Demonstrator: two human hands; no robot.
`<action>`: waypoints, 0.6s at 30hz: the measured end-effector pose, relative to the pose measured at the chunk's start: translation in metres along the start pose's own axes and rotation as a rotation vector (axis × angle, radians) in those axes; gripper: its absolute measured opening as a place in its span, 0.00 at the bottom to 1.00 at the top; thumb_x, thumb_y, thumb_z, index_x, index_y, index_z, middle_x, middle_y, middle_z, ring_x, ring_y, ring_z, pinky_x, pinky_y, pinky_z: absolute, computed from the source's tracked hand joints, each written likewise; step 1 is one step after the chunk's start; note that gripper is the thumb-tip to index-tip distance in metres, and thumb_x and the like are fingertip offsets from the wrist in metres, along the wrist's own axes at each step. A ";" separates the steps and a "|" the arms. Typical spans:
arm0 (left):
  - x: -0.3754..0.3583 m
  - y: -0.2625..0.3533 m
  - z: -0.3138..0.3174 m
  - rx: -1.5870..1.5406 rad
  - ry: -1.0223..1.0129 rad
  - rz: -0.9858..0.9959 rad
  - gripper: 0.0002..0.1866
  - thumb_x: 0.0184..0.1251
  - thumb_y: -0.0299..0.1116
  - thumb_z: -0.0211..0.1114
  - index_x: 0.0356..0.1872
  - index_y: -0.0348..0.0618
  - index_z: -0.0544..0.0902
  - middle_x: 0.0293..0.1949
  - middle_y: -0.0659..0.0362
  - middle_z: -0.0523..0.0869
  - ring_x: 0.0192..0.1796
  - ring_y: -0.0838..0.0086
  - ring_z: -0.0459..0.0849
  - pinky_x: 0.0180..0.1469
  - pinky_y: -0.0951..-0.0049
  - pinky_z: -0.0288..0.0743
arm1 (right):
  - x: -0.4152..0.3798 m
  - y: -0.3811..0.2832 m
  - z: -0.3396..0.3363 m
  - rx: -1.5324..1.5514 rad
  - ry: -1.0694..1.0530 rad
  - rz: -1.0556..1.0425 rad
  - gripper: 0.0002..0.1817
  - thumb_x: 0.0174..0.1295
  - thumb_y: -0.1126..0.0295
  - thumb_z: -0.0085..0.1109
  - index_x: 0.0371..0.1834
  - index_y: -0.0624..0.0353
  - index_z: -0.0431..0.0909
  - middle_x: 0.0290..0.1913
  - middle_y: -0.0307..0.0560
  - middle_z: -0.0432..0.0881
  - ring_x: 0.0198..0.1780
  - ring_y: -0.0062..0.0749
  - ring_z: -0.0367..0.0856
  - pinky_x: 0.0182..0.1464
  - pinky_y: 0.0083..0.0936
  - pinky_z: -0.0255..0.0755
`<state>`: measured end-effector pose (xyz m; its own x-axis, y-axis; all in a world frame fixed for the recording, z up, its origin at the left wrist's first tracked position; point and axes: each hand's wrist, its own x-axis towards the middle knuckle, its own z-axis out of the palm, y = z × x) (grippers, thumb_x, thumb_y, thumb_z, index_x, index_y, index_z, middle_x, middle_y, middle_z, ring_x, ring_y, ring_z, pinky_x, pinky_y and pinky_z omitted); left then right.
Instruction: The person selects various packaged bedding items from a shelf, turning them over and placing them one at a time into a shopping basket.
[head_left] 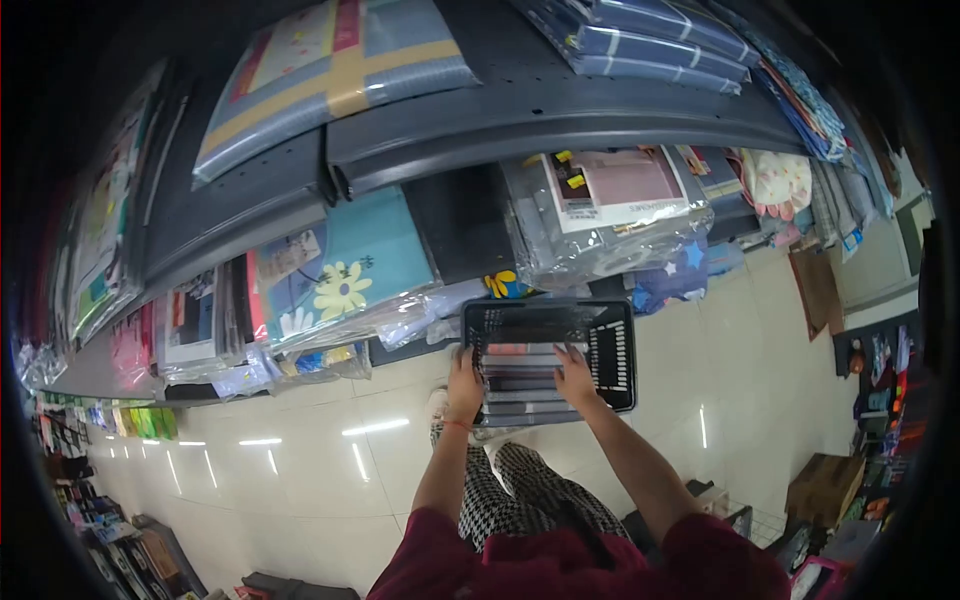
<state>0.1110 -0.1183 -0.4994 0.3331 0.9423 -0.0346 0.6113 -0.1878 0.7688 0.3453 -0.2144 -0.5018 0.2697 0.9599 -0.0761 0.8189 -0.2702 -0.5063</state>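
Observation:
A black plastic basket point(624, 398) with slotted sides stands on the floor in front of my feet. Inside it, several flat wrapped packages point(520, 396) are lined up on edge, one behind another. Toward the back of the row, a package with an orange-red strip point(505, 350) lies between my two hands. My left hand point(464, 388) grips its left end beside the basket's left rim. At its right end is my right hand point(574, 376), fingers bent over the package's edge and pointing away from me. The fingertips of both hands are partly hidden.
Dark metal shelves point(560, 110) curve across the front, stacked with plastic-wrapped textiles. A teal package with a daisy point(375, 250) and a pink-pictured package point(630, 190) lie on the lower shelf. A cardboard box point(822, 488) sits at right on the shiny tiled floor point(320, 460).

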 end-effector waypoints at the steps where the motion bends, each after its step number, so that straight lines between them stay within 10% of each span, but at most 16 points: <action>1: -0.011 -0.003 -0.003 0.002 0.018 -0.007 0.24 0.63 0.21 0.52 0.62 0.37 0.68 0.62 0.37 0.69 0.61 0.40 0.70 0.62 0.52 0.68 | -0.009 0.000 0.005 0.063 0.005 -0.039 0.29 0.57 0.75 0.56 0.65 0.56 0.68 0.64 0.64 0.68 0.64 0.60 0.66 0.65 0.45 0.63; 11: -0.185 -0.003 -0.059 0.102 -0.142 -0.047 0.23 0.63 0.29 0.55 0.60 0.39 0.68 0.57 0.36 0.70 0.58 0.38 0.71 0.60 0.49 0.69 | -0.205 -0.011 0.000 0.295 -0.334 0.114 0.25 0.57 0.67 0.59 0.59 0.62 0.72 0.57 0.60 0.75 0.62 0.52 0.71 0.66 0.41 0.64; 16: -0.159 0.045 -0.107 0.040 -0.132 0.035 0.25 0.63 0.28 0.54 0.62 0.40 0.67 0.61 0.40 0.70 0.60 0.41 0.71 0.63 0.51 0.67 | -0.195 -0.071 -0.040 0.619 -0.829 0.232 0.21 0.60 0.63 0.58 0.55 0.60 0.76 0.55 0.61 0.78 0.58 0.53 0.75 0.62 0.40 0.68; 18: -0.122 0.066 -0.133 0.023 -0.072 0.067 0.25 0.62 0.26 0.54 0.62 0.39 0.67 0.60 0.41 0.71 0.60 0.42 0.72 0.63 0.52 0.67 | -0.160 -0.147 -0.116 0.345 -0.674 0.000 0.20 0.62 0.65 0.56 0.55 0.60 0.76 0.54 0.61 0.78 0.57 0.53 0.76 0.60 0.39 0.69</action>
<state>0.0157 -0.2093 -0.3596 0.4235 0.9054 -0.0299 0.6021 -0.2567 0.7560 0.2403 -0.3367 -0.3155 -0.1892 0.8274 -0.5288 0.5843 -0.3379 -0.7378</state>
